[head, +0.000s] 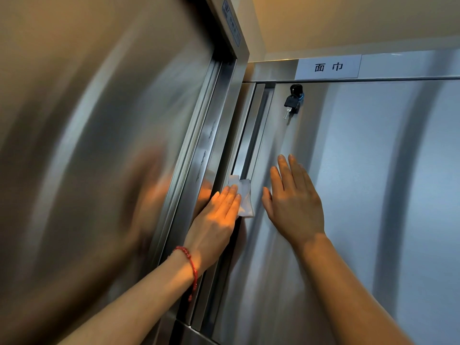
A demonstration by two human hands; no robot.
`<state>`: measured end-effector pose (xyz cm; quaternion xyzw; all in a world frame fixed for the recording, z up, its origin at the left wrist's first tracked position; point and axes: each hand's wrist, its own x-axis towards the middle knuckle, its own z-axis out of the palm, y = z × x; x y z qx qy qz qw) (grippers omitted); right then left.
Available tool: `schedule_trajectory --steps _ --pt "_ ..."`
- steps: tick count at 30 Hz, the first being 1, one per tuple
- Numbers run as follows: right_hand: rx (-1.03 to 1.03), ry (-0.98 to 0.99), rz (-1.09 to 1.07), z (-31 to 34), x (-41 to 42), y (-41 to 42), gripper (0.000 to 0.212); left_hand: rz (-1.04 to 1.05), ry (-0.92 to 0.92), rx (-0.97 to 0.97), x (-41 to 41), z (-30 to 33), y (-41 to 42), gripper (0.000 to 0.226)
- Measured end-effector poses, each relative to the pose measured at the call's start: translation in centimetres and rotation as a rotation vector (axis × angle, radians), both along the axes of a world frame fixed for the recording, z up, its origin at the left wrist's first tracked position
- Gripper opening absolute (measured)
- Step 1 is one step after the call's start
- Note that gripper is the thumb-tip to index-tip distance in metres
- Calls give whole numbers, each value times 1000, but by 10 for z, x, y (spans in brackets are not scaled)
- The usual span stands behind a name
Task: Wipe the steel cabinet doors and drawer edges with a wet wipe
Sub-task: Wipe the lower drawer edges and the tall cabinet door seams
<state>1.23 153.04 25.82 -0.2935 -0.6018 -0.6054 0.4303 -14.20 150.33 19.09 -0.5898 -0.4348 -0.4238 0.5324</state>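
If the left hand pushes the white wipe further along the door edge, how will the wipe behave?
The wipe is probably floppy: it lies creased and folded under the straight fingers of the left hand. It looks thin and light, so it would likely bunch or slide on the smooth steel door rather than resist.

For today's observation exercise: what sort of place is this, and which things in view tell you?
Probably a staff storage or linen area: brushed steel cabinet doors, a printed label above one door, and a key hanging in its lock.
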Motion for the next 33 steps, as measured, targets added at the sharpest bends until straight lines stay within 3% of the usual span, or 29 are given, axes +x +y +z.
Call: schedule_trajectory --steps 33 --pt "29 8 43 -1 -1 2 39 -18 -22 -10 1 -6 -3 47"
